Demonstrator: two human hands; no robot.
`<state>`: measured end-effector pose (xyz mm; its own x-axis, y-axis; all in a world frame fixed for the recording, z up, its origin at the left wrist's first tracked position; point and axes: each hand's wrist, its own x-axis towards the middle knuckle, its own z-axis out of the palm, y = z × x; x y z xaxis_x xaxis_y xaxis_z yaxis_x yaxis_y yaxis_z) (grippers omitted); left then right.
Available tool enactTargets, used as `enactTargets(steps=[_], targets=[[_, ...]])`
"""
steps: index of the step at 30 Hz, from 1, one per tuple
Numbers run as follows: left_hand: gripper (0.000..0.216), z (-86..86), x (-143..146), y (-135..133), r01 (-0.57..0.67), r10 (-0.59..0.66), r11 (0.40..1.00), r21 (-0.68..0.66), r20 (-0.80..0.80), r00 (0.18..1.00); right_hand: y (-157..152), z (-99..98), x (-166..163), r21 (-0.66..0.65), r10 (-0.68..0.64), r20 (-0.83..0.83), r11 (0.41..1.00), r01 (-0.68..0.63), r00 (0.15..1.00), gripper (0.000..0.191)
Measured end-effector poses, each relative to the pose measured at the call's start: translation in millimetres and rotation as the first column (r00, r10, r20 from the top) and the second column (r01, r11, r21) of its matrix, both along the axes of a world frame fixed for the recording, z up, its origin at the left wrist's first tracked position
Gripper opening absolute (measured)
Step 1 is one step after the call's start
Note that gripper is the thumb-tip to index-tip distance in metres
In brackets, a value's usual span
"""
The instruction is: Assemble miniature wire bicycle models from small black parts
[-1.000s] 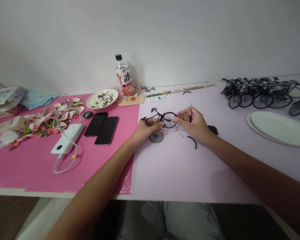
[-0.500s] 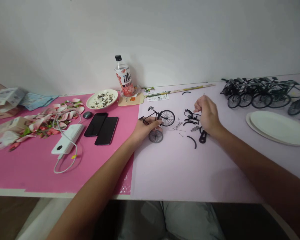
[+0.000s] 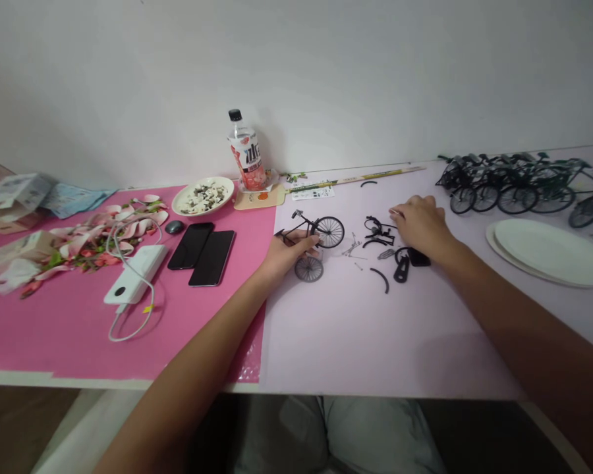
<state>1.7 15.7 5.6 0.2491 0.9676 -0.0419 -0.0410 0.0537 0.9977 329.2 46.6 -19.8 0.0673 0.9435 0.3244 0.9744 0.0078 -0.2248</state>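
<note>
My left hand is closed on a black miniature bicycle, partly assembled, with one spoked wheel on its right end. A loose spoked wheel lies just below that hand. To the right, my right hand hovers low with curled fingers, palm down, beside a cluster of black bicycle parts. Whatever its fingertips pinch is too small to make out. Thin metal pieces lie between the hands. A curved black strip and a black crank-like part are nearer me.
Several finished miniature bicycles stand at the back right, behind stacked white plates. Leftward are two phones, a white power bank with cable, artificial flowers, a dish of small pieces and a drink bottle.
My right hand has turned from a raised, upright pinch to palm down, moving slightly right and uncovering a dark piece beneath it. My left hand still holds the bicycle in place.
</note>
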Motion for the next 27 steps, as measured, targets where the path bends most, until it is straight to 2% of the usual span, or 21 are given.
enactTargets(steps=[2, 6, 10, 13, 17, 19, 21, 24, 27], targets=[[0.036, 0.5, 0.0, -0.1, 0.006, -0.006, 1.000, 0.010, -0.007, 1.000, 1.9, -3.9, 3.5, -0.030, -0.002, 0.018, 1.000, 0.002, 1.000, 0.035], [0.036, 1.0, 0.0, -0.5, 0.008, -0.008, 1.000, 0.012, -0.013, 1.000, 3.5, -6.0, 6.8, -0.016, -0.002, -0.048, 1.000, 0.001, 0.999, 0.025], [0.035, 2.3, 0.1, -1.4, 0.014, -0.014, 1.000, 0.007, -0.021, 1.000, -0.5, 5.6, -0.3, 0.024, 0.041, -0.101, 0.999, -0.039, 0.994, 0.027], [0.035, 3.7, 0.2, -2.6, 0.010, -0.010, 1.000, -0.003, -0.018, 1.000, -9.6, 20.5, -14.6, 0.100, 0.162, -0.197, 0.984, -0.145, 0.967, 0.032], [0.036, 4.9, 0.2, -4.3, 0.011, -0.011, 1.000, -0.010, -0.013, 1.000, -25.6, 32.1, -38.0, -0.034, 0.297, -0.293, 0.947, -0.320, 0.909, 0.021], [0.035, 5.3, 0.2, -4.9, 0.014, -0.014, 1.000, -0.014, -0.008, 1.000, -30.2, 30.5, -46.8, -0.074, 0.379, -0.284, 0.907, -0.414, 0.881, 0.020], [0.035, 5.5, 0.3, -5.2, 0.013, -0.013, 1.000, -0.019, -0.003, 1.000, -30.6, 25.1, -51.6, -0.050, 0.448, -0.234, 0.881, -0.471, 0.863, 0.025], [0.034, 5.5, 0.5, -5.4, 0.010, -0.010, 1.000, -0.020, -0.009, 1.000, -25.3, 15.6, -51.4, -0.054, 0.513, -0.098, 0.853, -0.520, 0.853, 0.037], [0.034, 4.5, 0.3, -4.9, 0.011, -0.011, 1.000, -0.020, -0.012, 1.000, -17.5, 9.7, -45.8, -0.104, 0.548, 0.017, 0.833, -0.544, 0.836, 0.040]])
